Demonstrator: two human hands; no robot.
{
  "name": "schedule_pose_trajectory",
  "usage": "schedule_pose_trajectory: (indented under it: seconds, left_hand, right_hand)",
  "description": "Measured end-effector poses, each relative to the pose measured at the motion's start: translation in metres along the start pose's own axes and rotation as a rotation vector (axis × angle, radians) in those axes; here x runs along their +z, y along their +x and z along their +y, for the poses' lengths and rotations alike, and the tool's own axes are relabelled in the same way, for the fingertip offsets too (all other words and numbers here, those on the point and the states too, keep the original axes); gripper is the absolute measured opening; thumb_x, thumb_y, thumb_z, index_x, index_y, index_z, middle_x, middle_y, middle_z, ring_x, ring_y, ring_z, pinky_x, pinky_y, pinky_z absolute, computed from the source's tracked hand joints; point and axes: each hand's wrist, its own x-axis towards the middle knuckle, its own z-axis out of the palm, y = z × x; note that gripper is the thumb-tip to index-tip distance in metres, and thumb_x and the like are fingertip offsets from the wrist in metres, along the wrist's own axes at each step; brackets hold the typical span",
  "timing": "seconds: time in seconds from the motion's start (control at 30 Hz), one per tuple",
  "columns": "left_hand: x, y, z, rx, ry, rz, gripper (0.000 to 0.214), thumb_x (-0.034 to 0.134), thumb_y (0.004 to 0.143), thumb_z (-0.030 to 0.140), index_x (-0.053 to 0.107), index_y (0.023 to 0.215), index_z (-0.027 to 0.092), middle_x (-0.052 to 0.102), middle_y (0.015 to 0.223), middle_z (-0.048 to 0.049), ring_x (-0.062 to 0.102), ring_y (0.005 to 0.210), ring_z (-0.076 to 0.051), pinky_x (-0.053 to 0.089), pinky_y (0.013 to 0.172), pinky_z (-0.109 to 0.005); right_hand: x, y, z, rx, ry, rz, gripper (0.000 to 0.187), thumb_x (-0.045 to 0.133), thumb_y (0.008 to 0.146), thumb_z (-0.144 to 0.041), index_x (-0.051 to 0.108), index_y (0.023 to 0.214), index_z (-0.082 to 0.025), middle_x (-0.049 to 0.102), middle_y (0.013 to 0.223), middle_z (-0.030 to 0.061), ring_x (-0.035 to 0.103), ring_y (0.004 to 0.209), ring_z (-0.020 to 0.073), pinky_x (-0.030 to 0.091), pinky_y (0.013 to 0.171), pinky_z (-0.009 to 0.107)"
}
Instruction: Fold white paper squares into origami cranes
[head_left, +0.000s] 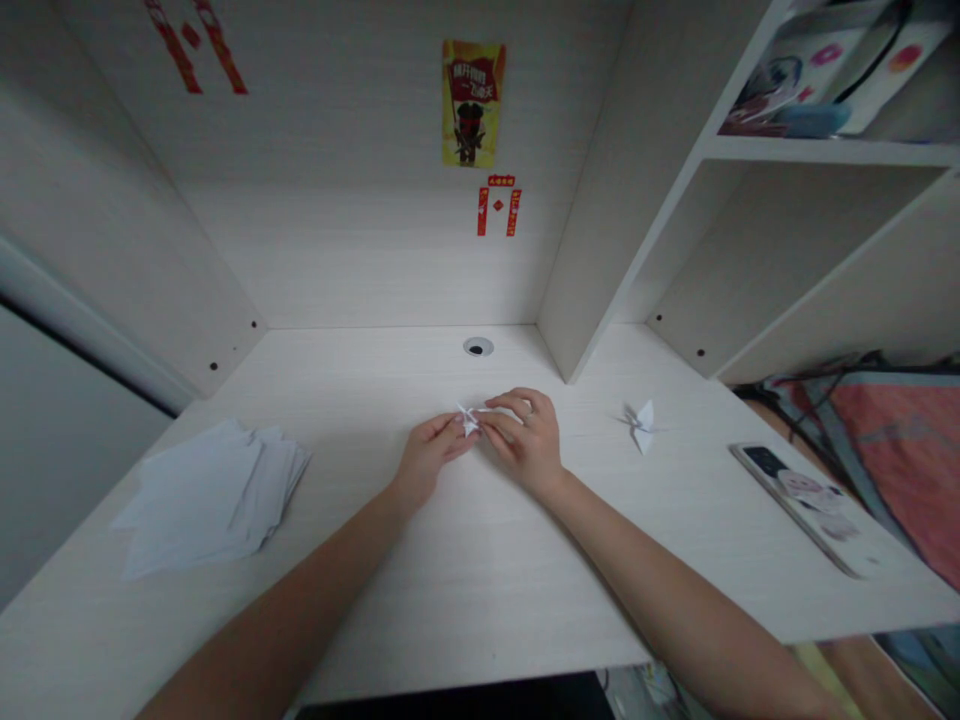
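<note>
A small folded white paper figure [469, 420] is pinched between both my hands above the middle of the pale wooden desk [480, 600]. My left hand [431, 455] grips its left side with closed fingers. My right hand [527, 435] grips its right side, fingers curled over it. A finished white paper crane [640, 424] stands on the desk to the right, apart from my hands. A loose stack of white paper sheets [214, 495] lies at the left.
A phone [806, 505] lies face up near the desk's right edge. A cable hole [478, 347] sits at the back of the desk. A shelf divider [600, 240] rises at the right; stickers [472, 102] hang on the back panel.
</note>
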Motion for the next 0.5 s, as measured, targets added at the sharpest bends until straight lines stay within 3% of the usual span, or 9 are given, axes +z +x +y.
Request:
schedule_pose_trajectory:
  seconds: [0.2,0.5]
  left_hand:
    - [-0.0022,0.0011,-0.0023,0.023,-0.036,-0.030,0.025,0.069,0.069,0.036,0.068,0.084,0.016,0.069,0.090,-0.0045,0.064,0.087,-0.016,0.044,0.094,-0.037]
    - [-0.0037,0.0016,-0.0017,0.001,-0.066,0.006,0.024,0.069,0.069,0.035,0.067,0.081,0.015,0.067,0.084,-0.0028,0.064,0.082,-0.015,0.047,0.091,-0.038]
  right_hand:
    - [-0.0036,0.0031,0.0005,-0.113,-0.089,-0.097,0.027,0.055,0.084,-0.023,0.063,0.106,-0.036,0.064,0.108,-0.0002,0.048,0.106,0.0235,0.036,0.091,0.043]
    - [-0.0033,0.0040,0.0038,-0.116,-0.107,-0.119,0.026,0.052,0.085,-0.022,0.065,0.102,-0.037,0.061,0.113,0.0000,0.045,0.108,0.0242,0.035,0.092,0.044]
